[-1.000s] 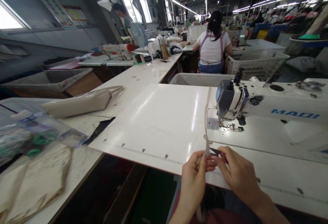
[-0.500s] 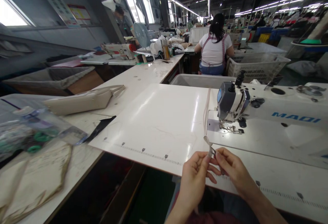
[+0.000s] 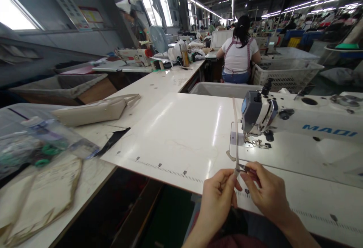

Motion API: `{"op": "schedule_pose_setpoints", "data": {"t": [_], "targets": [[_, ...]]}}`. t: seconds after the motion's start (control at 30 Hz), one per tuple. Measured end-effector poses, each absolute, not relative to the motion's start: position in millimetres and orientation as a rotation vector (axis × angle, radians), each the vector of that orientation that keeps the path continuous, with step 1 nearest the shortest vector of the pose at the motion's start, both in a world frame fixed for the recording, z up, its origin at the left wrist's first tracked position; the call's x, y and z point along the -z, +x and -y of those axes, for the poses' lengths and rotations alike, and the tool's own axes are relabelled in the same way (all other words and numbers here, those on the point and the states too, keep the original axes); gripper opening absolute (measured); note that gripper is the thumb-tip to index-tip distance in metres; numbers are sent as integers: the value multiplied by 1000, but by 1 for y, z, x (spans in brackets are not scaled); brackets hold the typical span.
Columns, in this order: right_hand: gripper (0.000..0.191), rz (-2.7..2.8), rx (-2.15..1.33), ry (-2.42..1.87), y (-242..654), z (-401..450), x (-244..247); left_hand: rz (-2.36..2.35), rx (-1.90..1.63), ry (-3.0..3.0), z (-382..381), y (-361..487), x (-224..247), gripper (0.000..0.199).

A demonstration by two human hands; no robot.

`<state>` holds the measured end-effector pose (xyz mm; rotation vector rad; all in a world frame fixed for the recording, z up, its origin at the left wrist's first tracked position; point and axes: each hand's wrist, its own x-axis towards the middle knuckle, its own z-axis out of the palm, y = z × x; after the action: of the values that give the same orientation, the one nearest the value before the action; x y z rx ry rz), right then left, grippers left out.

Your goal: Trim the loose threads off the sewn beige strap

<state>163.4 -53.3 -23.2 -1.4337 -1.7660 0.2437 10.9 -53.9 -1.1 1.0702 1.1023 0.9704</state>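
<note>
left hand (image 3: 218, 197) pinches pale strap (image 3: 236, 134) at table edge; strap runs up across white table (image 3: 176, 134) beside sewing machine (image 3: 283, 117). right hand (image 3: 266, 193) closed on small snips (image 3: 246, 168) touching strap.

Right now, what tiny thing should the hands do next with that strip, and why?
Probably close the snips in the right hand on the strip. The left hand pinches the strip right beside the blades, and it runs taut up toward the sewing machine.

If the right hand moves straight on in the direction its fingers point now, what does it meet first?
The right hand points left, toward the left hand. Its small tool would first meet the pale strip pinched there, then probably the left fingers; depth is unclear.
</note>
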Motion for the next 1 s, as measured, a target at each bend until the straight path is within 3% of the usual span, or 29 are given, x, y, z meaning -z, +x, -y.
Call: {"op": "schedule_pose_setpoints", "data": {"t": [0.07,0.23,0.33,0.43,0.57,0.73,1.0], "targets": [[15,1678,-368,-1402,160,54,24,-1080,-979,1044,53,12,-2,32],[26,864,-1597,-973,139,57,25,-981,-976,971,54,15,-17,38],[29,623,-1732,-742,133,59,28,-959,-969,965,55,14,-22,37],[21,902,-1525,-990,142,59,26,-1002,-978,981,54,9,-21,35],[20,1364,-723,-1435,162,57,17,-1087,-1018,1002,50,4,-17,34],[17,1766,-85,-1363,169,54,10,-1106,-1016,998,51,9,-15,39],[19,1765,-299,-1436,160,52,12,-1116,-986,1047,55,15,-18,40]]}}
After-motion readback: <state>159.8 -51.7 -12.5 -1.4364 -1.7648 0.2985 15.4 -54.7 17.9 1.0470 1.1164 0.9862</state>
